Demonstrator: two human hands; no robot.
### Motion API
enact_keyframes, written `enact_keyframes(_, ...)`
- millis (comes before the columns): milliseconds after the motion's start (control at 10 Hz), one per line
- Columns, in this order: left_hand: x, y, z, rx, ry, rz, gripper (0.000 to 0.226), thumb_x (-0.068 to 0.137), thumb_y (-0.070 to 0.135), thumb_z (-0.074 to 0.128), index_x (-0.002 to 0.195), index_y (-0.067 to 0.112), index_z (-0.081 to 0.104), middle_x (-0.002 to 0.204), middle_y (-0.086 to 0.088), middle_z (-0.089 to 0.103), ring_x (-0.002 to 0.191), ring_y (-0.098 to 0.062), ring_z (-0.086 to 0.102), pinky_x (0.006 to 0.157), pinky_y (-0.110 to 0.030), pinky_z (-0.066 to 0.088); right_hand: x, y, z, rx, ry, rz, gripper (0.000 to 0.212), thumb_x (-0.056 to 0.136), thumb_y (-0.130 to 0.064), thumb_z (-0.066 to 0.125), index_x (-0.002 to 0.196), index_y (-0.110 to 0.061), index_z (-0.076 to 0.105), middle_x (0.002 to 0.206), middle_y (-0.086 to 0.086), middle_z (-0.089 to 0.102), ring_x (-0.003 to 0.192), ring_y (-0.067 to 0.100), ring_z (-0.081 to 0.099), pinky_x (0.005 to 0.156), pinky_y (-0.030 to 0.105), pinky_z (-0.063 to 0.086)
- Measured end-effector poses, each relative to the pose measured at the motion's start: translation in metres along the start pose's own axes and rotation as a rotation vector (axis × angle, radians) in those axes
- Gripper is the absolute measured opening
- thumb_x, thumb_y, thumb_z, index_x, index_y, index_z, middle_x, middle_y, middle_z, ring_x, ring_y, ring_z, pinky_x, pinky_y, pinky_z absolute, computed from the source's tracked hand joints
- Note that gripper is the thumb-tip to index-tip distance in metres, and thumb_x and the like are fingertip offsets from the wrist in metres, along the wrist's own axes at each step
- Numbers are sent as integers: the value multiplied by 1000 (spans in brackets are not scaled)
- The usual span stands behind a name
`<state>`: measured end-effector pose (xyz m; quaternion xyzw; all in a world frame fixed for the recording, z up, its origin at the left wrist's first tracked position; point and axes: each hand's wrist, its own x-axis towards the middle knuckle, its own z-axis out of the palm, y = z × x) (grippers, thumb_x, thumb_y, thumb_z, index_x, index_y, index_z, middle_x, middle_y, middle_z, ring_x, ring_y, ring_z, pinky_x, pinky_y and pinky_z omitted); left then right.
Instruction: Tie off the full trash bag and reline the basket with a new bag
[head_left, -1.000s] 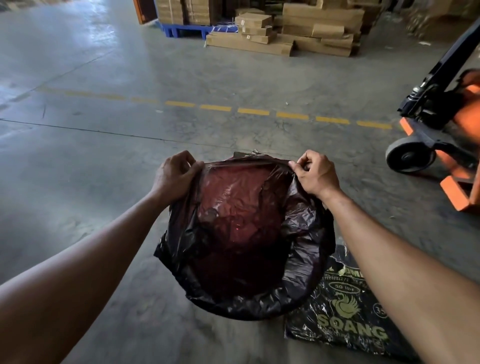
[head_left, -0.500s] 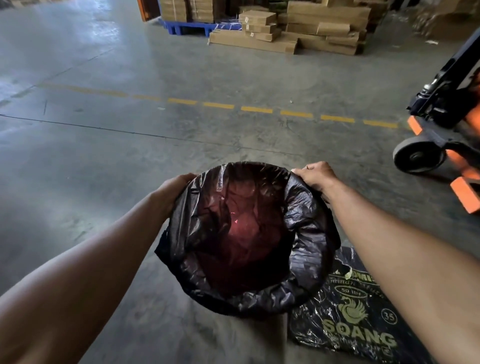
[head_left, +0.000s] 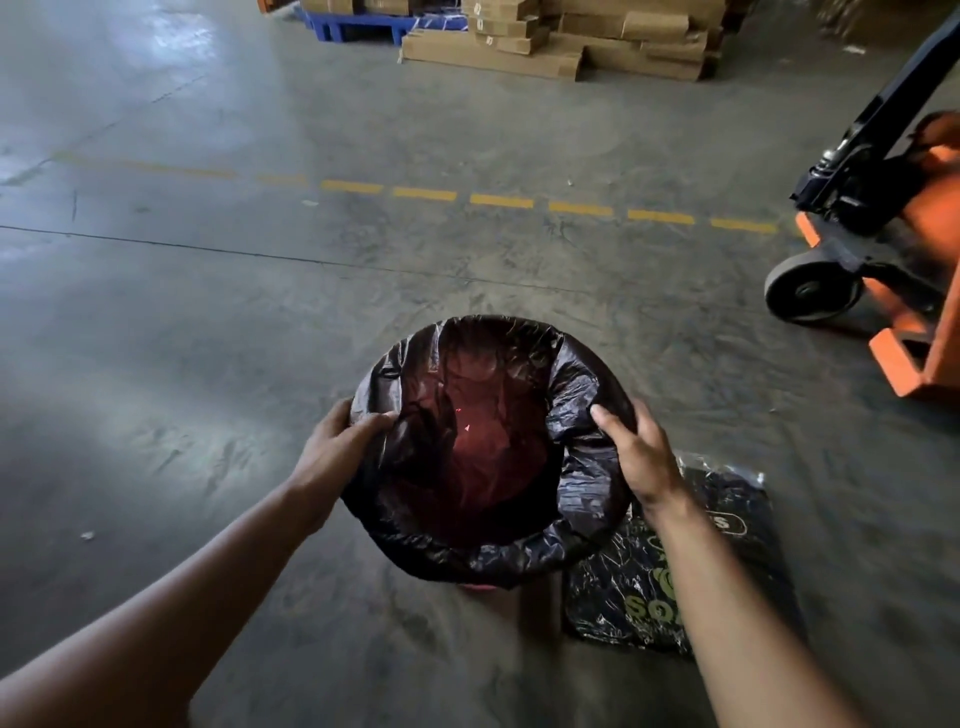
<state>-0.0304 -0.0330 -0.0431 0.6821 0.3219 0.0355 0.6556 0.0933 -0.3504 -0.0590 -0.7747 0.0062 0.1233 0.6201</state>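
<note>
A thin black bag (head_left: 582, 467) lines a round basket on the concrete floor, its edge folded over the whole rim. The basket's red inside glows through the plastic (head_left: 478, 441); a sliver of the red basket (head_left: 475, 587) shows under the bag's lower edge. My left hand (head_left: 337, 447) grips the folded bag at the left rim, thumb over the edge. My right hand (head_left: 639, 452) lies on the folded plastic at the right rim, fingers spread and pressing down. No full tied bag is in view.
A flat black pack of bags with gold print (head_left: 675, 587) lies on the floor just right of the basket, under my right forearm. An orange pallet jack (head_left: 883, 249) stands at the right. Cardboard boxes (head_left: 561, 36) and a blue pallet (head_left: 353, 26) sit at the back.
Both hands came from the far rim, where they pulled the bag's edge down over it, to the left and right sides of the rim. The bag's opening now sits round on the rim.
</note>
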Motion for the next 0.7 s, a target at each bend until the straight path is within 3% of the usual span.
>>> enact_keyframes(100, -1, 4, 17, -166, 51, -7, 45, 69, 38, 76, 112, 28, 69, 108, -5, 78, 106, -30, 73, 97, -52, 57, 7, -2, 1, 33, 53, 3, 36, 90, -30, 64, 124, -20, 65, 116, 2, 74, 111, 25, 69, 103, 47, 52)
enact_keyframes(200, -3, 9, 30, -279, 44, -22, 35, 84, 31, 68, 117, 20, 68, 117, -11, 75, 112, -31, 71, 101, -50, 54, 14, -7, -4, 93, 84, 10, 35, 85, -34, 63, 118, -27, 69, 118, 0, 75, 113, 23, 69, 107, 48, 50)
enact_keyframes(300, -5, -1, 35, -419, 103, -105, 40, 87, 35, 67, 116, 8, 74, 117, -16, 75, 112, -34, 70, 103, -48, 53, 22, 3, -7, 138, 78, 13, 24, 84, -42, 62, 102, -38, 76, 118, 0, 75, 117, 25, 67, 110, 52, 46)
enact_keyframes(400, -5, -5, 34, -442, 36, -101, 42, 89, 40, 66, 118, 10, 75, 117, -14, 76, 115, -32, 70, 108, -47, 50, 21, 7, -8, 90, 55, -6, 24, 90, -44, 56, 97, -32, 76, 110, -1, 76, 114, 26, 68, 109, 53, 46)
enact_keyframes(500, -5, -3, 30, -195, 99, -20, 32, 92, 46, 61, 104, 21, 77, 108, -5, 78, 112, -25, 69, 106, -43, 49, 21, 5, -10, -36, 43, 3, 33, 90, -52, 51, 96, -26, 71, 110, 1, 74, 113, 27, 66, 109, 53, 45)
enact_keyframes(600, -1, 2, 22, 288, 157, 58, 47, 96, 65, 42, 115, 26, 60, 129, -8, 62, 128, -29, 53, 110, -46, 39, 21, -6, -18, -339, -9, 33, 45, 98, -59, 40, 118, -27, 63, 127, 10, 68, 124, 35, 60, 108, 48, 44)
enact_keyframes(700, 5, 9, 8, 483, 162, 70, 83, 81, 89, 33, 133, 27, 46, 130, -6, 57, 127, -29, 52, 110, -50, 41, 19, -25, -37, -733, -44, 35, 85, 82, -87, 21, 130, -30, 60, 132, 9, 67, 122, 36, 61, 107, 54, 43)
